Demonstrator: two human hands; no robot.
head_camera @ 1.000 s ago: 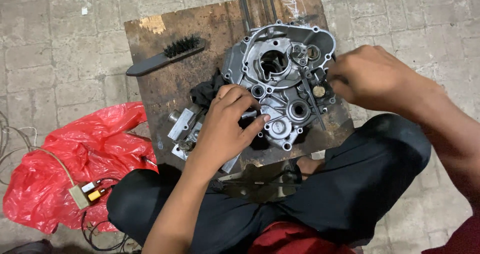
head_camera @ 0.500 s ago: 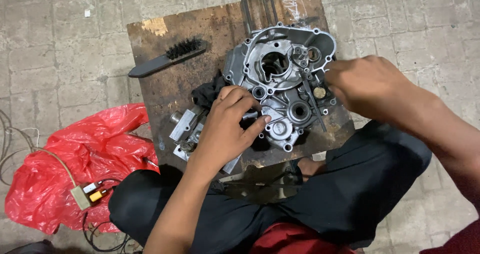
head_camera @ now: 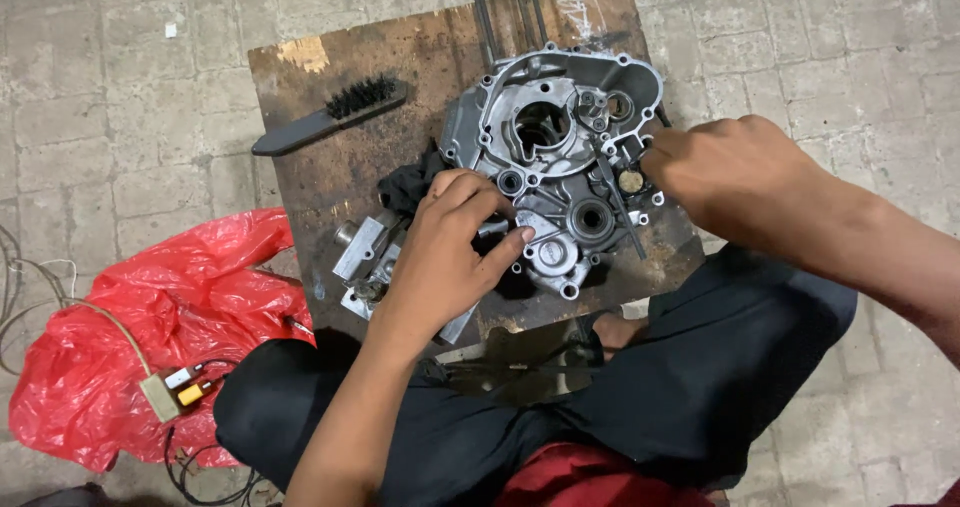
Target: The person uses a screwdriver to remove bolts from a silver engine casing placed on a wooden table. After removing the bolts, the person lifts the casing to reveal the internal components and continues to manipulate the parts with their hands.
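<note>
Head view: nearest, the left hand lies curled on the engine case, fingers bent. The right hand pinches at its right edge. The case sits on a wooden board; a brush lies beyond.

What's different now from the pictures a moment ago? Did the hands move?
Hardly anything. The right hand slid a little left along the right edge of the engine case, fingers at a small round part. The left hand stayed pressed on the case's lower left. Nothing was picked up or let go. The brush, wooden board and red bag stayed put.
</note>
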